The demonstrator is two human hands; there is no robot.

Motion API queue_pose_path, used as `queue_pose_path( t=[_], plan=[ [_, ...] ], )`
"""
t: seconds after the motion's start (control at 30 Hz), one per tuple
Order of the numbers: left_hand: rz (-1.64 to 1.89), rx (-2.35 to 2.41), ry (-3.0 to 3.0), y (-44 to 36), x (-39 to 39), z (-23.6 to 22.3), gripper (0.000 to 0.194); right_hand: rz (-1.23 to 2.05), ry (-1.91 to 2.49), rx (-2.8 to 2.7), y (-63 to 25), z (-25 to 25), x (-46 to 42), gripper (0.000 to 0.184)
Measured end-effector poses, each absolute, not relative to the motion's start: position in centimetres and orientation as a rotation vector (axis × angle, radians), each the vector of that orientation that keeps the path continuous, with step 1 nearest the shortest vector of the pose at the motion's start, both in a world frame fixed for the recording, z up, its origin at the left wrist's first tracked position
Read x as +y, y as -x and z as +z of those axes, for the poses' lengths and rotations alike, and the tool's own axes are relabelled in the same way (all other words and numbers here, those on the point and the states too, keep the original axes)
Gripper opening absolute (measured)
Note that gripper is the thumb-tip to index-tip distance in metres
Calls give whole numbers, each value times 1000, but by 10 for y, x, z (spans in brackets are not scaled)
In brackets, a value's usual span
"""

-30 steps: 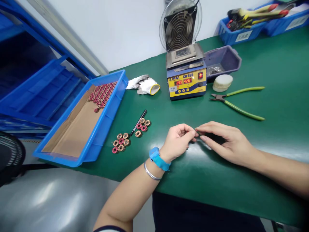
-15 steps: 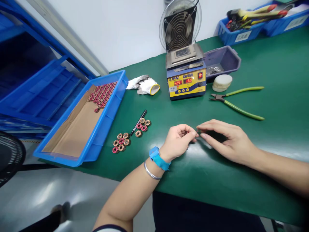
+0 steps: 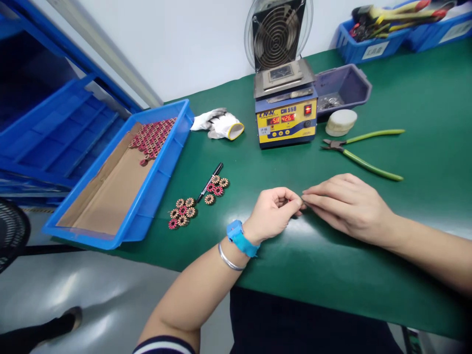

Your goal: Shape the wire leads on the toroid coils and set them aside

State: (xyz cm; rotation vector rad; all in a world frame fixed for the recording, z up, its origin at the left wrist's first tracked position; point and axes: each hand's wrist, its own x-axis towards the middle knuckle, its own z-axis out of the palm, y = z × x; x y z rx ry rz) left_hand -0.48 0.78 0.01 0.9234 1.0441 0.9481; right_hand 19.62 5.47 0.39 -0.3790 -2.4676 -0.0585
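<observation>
Left hand [image 3: 275, 211]: thumb and fingers pinching a small piece [image 3: 303, 200], mostly hidden.
Right hand [image 3: 350, 209]: fingertips drawn together, seemingly pinching it too.
Small piece: right between them, equally near, above the desk [image 3: 427, 103] towards its front edge; long axis unclear.
Yellow-fronted unit [image 3: 286, 124]: near the back edge, "CM 55", last digit blurry; red "426" glowing.

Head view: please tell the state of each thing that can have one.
Left hand, fingers closed; anything held is unclear
Right hand, fingertips together, at the left ones
Machine, switched on, display lit
Pliers, open, lying flat
Gloves, not worn
Pen, lying flat
Blue tray, open, coils inside
Purple bin, open, metal bits inside
Square fan, running or stopped unclear
</observation>
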Motion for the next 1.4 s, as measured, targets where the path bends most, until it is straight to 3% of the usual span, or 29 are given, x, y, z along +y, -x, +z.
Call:
queue_pose_path(
  t=[0.1,0.17,0.23,0.37,0.43,0.5,0.6,0.67,0.77,1.4],
  plan=[
    [937,1048,-1020,4,6,-2,13,-161,353,-2521,-196,7,52,18],
    [967,1089,-1197,4,3,-3,13,-52,401,-2521,-195,8,49,12],
    [1033,1152,-1475,4,-1,-2,12,376,597,-2473,-192,9,47,13],
    [1098,1176,-1796,5,-8,3,13,1606,972,-2089,-189,16,51,41],
    [1051,1165,-1668,6,-8,5,13,1807,964,-2001,-191,17,54,46],
    [978,1122,-1444,9,-6,7,13,1544,890,-2118,-194,15,57,36],
    [912,1040,-1183,13,0,9,12,772,620,-2361,-199,10,57,9],
    [894,1020,-1104,15,2,11,12,393,446,-2450,-201,7,55,16],
    [878,1004,-1033,15,3,14,12,118,352,-2494,-201,6,53,24],
    [823,970,-989,10,2,11,13,161,371,-2498,-195,9,50,15]
  ],
)
